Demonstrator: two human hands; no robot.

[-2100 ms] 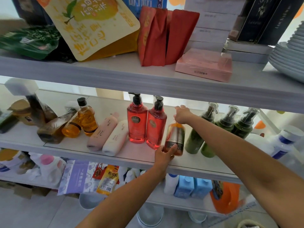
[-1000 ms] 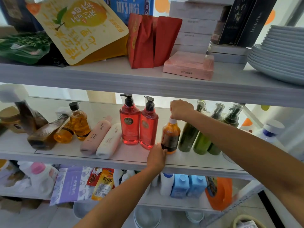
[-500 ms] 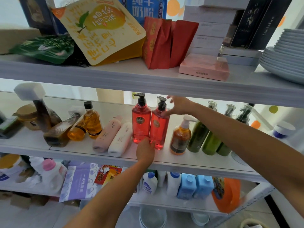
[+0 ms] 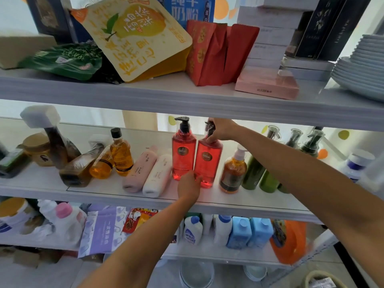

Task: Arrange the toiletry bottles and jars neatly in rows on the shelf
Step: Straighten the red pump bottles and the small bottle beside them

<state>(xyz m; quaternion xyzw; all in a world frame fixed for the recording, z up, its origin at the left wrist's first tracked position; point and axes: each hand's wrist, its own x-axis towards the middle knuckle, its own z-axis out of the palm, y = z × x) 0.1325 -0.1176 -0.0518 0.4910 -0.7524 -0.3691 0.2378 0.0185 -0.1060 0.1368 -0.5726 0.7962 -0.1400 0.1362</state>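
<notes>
On the middle shelf (image 4: 239, 201) stand two red pump bottles. My right hand (image 4: 221, 129) grips the black pump of the right red bottle (image 4: 207, 161). My left hand (image 4: 188, 185) presses its fingers against the base of that same bottle, beside the left red bottle (image 4: 184, 154). An amber pump bottle (image 4: 233, 170) stands upright just to the right, then three green pump bottles (image 4: 256, 171). To the left, a pink tube (image 4: 140, 170) and a white tube (image 4: 158, 175) lie on their sides. Further left, small amber bottles (image 4: 121, 155) stand and lean in a jumble.
A brown jar (image 4: 38, 150) and a tilted dark bottle with a white cap (image 4: 55, 142) sit at the far left. A white jar with a blue band (image 4: 360, 163) sits at the far right. The shelf above (image 4: 187, 96) hangs low over the pumps. Detergent bottles fill the shelf below.
Both hands left the amber pump bottle, which now stands upright next to the green bottles. They shifted left onto the right red bottle, right hand on its pump, left at its base.
</notes>
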